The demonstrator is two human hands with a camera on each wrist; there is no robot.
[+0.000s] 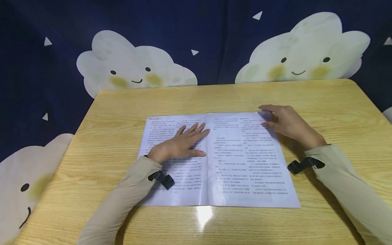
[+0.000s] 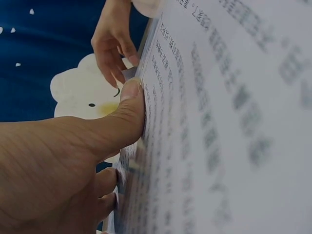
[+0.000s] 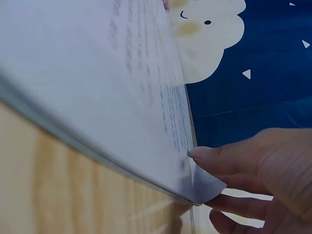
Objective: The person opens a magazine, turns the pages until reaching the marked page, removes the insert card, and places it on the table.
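Observation:
An open magazine (image 1: 239, 163) with printed text lies flat, its two pages meeting at a middle fold. My left hand (image 1: 180, 144) rests on the left page with fingers spread, the fingertips close to the fold. At the far right corner, my right hand (image 1: 284, 122) has its thumb on top and fingers beneath the edge. In the right wrist view the page corner (image 3: 209, 186) curls up between thumb (image 3: 201, 152) and fingers. The left wrist view shows the left thumb (image 2: 130, 105) lying on the paper.
The magazine lies on a light wooden table (image 1: 101, 149), with table surface on every side of it. Behind hangs a dark blue cloth (image 1: 214, 34) printed with smiling white clouds. Black straps (image 1: 303, 165) show at the sleeve cuffs.

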